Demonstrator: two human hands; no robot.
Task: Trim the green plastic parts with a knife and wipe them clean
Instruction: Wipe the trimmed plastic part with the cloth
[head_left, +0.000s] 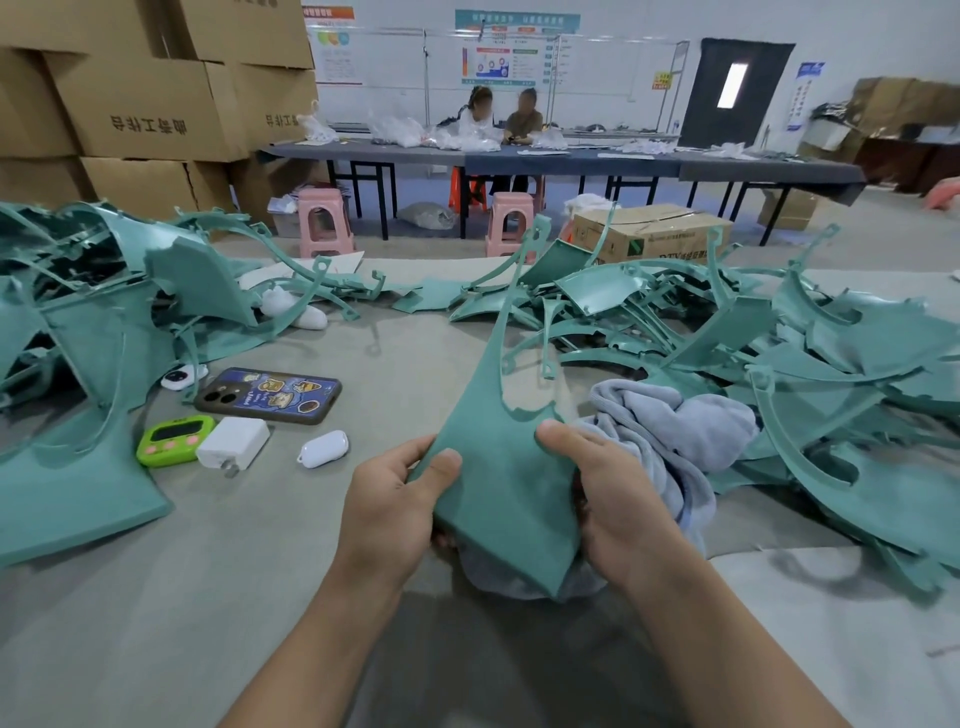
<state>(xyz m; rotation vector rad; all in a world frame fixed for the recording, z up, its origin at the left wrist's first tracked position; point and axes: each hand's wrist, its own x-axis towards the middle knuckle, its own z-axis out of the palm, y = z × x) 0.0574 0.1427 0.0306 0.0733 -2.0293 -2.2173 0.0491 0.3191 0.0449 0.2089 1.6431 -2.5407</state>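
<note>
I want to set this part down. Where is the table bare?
Bare table lies left of the left hand, nearer you than the charger and earbud case, and between the phone and the held green part. The left pile and right pile are crowded.

L pile (88, 312), R pile (831, 364), gap btwn

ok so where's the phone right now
In the head view the phone lies face down on the table, left of the left hand, just beyond the green timer and white charger.
</note>
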